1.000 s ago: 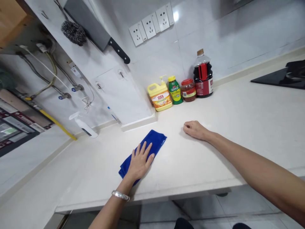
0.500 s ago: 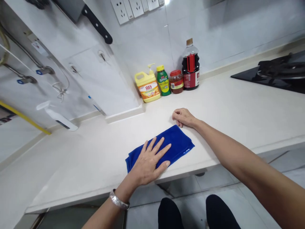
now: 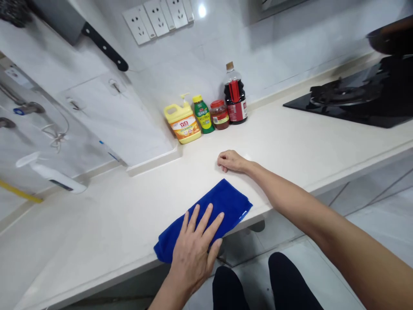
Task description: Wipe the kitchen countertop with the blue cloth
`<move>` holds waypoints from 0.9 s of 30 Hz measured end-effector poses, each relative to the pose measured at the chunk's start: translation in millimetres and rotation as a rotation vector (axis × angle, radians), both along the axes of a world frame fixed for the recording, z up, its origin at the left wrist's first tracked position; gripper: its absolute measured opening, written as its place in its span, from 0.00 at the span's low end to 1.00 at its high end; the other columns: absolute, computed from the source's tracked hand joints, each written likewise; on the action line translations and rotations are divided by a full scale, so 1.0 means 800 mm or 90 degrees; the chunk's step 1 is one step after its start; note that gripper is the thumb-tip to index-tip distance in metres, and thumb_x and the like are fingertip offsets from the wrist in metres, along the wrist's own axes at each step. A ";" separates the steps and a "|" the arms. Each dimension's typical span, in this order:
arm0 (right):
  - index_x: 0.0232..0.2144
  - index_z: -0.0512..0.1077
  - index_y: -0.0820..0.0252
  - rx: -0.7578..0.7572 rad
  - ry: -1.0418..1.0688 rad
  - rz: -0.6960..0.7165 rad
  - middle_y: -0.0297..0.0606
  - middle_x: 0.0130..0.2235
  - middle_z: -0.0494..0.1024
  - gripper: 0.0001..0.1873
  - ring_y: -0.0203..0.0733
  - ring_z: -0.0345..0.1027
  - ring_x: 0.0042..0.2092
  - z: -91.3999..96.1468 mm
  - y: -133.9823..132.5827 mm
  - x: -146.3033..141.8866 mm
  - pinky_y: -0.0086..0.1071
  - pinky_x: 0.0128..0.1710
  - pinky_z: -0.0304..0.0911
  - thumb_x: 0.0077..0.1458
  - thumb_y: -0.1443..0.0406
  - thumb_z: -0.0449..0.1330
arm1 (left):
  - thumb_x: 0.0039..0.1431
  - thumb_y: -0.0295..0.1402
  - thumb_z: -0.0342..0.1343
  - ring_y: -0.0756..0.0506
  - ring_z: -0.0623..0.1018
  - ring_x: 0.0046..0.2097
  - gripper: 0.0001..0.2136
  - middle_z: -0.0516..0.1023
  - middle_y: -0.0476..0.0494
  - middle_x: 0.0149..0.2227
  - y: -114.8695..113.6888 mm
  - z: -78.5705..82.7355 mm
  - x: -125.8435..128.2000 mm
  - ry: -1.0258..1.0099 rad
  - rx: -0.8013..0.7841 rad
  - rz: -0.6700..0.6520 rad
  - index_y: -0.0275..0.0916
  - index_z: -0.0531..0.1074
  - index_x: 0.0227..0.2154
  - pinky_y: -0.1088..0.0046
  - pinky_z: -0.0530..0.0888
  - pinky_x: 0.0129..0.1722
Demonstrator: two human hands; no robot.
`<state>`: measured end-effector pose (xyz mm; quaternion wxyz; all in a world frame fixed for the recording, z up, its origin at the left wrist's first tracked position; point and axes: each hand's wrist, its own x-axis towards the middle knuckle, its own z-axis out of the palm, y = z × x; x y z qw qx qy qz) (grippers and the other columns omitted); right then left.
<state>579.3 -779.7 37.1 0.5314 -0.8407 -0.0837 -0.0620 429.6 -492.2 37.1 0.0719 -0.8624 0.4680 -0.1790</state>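
A folded blue cloth (image 3: 230, 199) lies on the white countertop (image 3: 119, 215), its near side along the front edge. My left hand (image 3: 195, 247) presses flat on the cloth's left half, fingers spread. Beyond the cloth's far corner, my right hand (image 3: 232, 161) rests on the counter with its fingers curled in, apart from the cloth. Nothing shows inside the right hand, though its palm side is partly hidden.
Against the wall stand a yellow detergent jug (image 3: 184, 125), a green bottle (image 3: 204, 115), a red-lidded jar (image 3: 220, 115) and a dark sauce bottle (image 3: 235, 97). A black gas stove (image 3: 348, 101) is at right. A cleaver (image 3: 105, 46) hangs upper left; a white spray bottle (image 3: 54, 174) hangs below.
My left hand and the cloth have slid slightly toward the counter's front edge. My right hand stays curled on the counter. The view has swung right, showing more of the stove.
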 end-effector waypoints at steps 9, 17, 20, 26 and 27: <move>0.27 0.73 0.64 -0.212 -0.107 -0.039 0.43 0.33 0.79 0.09 0.40 0.70 0.37 0.024 0.004 -0.038 0.29 0.39 0.59 0.57 0.72 0.55 | 0.64 0.24 0.54 0.39 0.66 0.68 0.36 0.69 0.50 0.64 0.028 -0.024 -0.015 -0.184 -0.076 -0.060 0.53 0.50 0.71 0.53 0.73 0.65; 0.30 0.75 0.65 -0.254 -0.126 -0.035 0.48 0.39 0.80 0.09 0.43 0.70 0.41 0.029 0.001 -0.050 0.31 0.41 0.58 0.59 0.72 0.55 | 0.70 0.35 0.52 0.39 0.66 0.68 0.34 0.64 0.40 0.68 0.017 0.022 0.033 -0.047 0.058 -0.175 0.47 0.43 0.73 0.49 0.67 0.67; 0.30 0.75 0.65 -0.225 -0.130 -0.038 0.45 0.36 0.80 0.09 0.42 0.72 0.39 0.039 0.003 -0.057 0.30 0.39 0.61 0.59 0.71 0.55 | 0.70 0.35 0.51 0.39 0.60 0.70 0.33 0.60 0.38 0.70 0.005 0.020 0.038 -0.016 0.086 -0.173 0.46 0.42 0.73 0.50 0.68 0.66; 0.37 0.75 0.59 0.297 -0.298 -0.138 0.32 0.26 0.73 0.18 0.32 0.68 0.25 0.054 -0.003 -0.149 0.27 0.27 0.65 0.67 0.56 0.50 | 0.69 0.35 0.53 0.38 0.59 0.71 0.34 0.58 0.38 0.71 -0.030 0.011 0.032 0.020 0.069 -0.172 0.49 0.43 0.72 0.49 0.67 0.66; 0.37 0.74 0.58 0.356 -0.329 -0.173 0.31 0.25 0.72 0.18 0.32 0.67 0.23 0.049 -0.007 -0.176 0.27 0.25 0.64 0.67 0.53 0.52 | 0.69 0.36 0.53 0.38 0.59 0.71 0.34 0.57 0.39 0.71 -0.040 0.010 0.031 0.024 0.069 -0.175 0.49 0.43 0.72 0.49 0.67 0.67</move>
